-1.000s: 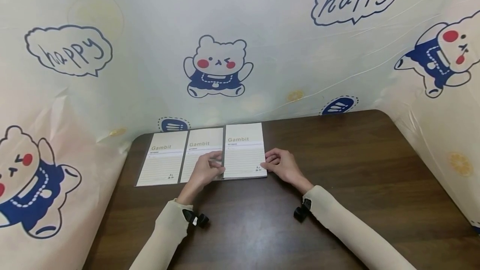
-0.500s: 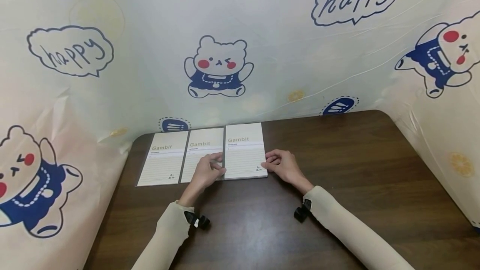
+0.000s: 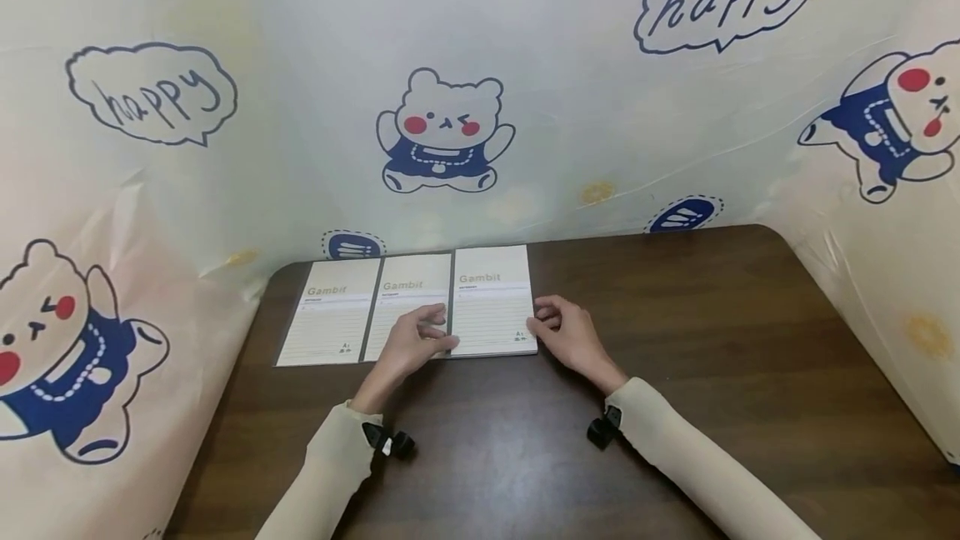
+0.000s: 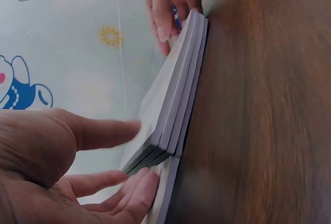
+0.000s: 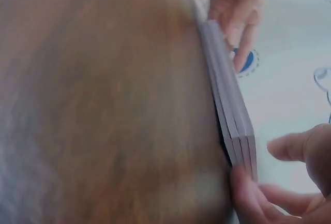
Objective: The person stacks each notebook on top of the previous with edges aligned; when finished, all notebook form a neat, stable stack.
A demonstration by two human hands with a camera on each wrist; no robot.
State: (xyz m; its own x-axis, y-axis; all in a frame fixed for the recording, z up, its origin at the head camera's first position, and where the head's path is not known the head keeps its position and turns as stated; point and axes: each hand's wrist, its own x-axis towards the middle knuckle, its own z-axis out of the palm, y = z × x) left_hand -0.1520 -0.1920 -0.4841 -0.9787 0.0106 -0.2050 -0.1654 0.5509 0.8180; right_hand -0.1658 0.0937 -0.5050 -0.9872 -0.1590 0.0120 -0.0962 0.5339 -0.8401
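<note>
A stack of notebooks (image 3: 491,315), with white "Gambit" covers and a lined lower part, lies squared up between the hands. My left hand (image 3: 412,342) is at its left edge, over the middle notebook (image 3: 397,273); in the left wrist view the thumb (image 4: 111,132) is extended near the top cover and the fingers stay by the side. My right hand (image 3: 572,335) stands at the right edge. Its thumb (image 5: 289,147) is apart from the stack in the right wrist view, while the fingertips (image 5: 242,180) touch the side. Neither hand grips the stack.
Another matching notebook (image 3: 330,315) lies at the far left of the row. The row sits along the back edge of the brown wooden table (image 3: 675,340). A printed sheet (image 3: 562,107) with bear drawings hangs behind and at both sides.
The stack's lower edge looks more even than a second ago. The right thumb has loosened slightly from the cover's edge. The head view has shifted a little.
</note>
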